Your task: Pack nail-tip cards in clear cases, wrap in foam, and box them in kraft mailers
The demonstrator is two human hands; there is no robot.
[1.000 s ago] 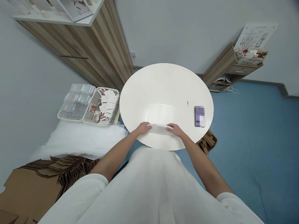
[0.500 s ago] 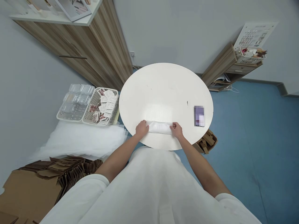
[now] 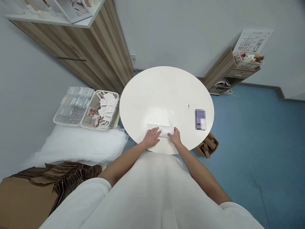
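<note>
A flat white bundle wrapped in translucent foam sheet (image 3: 164, 131) lies crosswise near the front edge of the round white table (image 3: 166, 82). Across its left part rests my left hand (image 3: 151, 138), fingers spread and pressing on the top. My right hand (image 3: 175, 137) grips the right end, with the thumb on the near side and the fingers around the far edge. What is inside the wrapping cannot be made out.
A blurred purple item (image 3: 200, 119) lies on the table's right. Left of the table stand a basket of printed cards (image 3: 105, 109), a basket of clear plastic cases (image 3: 73, 106), stacked white foam sheets (image 3: 81, 143) and folded cardboard (image 3: 28, 194). A cardboard box (image 3: 206, 146) sits below right.
My left hand has moved from the bundle's left end onto its top, with the fingers spreading. My right hand stays at the right end, its grip shifted around the edge.
</note>
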